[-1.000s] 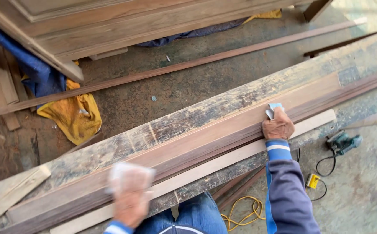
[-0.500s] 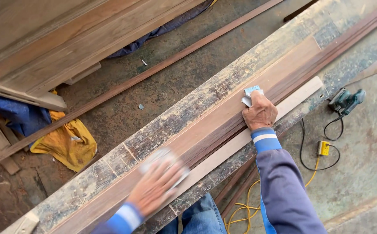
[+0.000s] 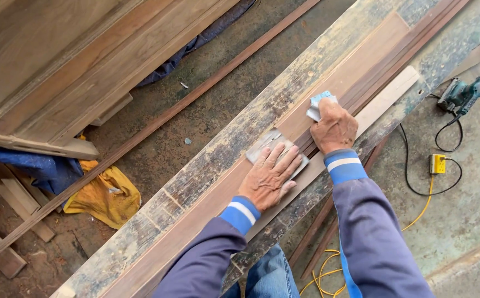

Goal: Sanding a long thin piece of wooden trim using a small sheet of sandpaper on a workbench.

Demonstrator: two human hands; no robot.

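Two hands [image 3: 270,177] [image 3: 334,129], sandpaper [image 3: 270,144], wooden moulding [image 3: 356,69]

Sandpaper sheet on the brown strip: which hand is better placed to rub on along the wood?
Left. The left hand lies flat, fingers spread, on the sandpaper sheet over the brown strip. The right hand is curled around a folded piece at the strip's edge.

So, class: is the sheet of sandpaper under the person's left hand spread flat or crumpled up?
Spread flat. The sandpaper sheet lies open on the brown board, the left hand pressing it with fingers splayed.
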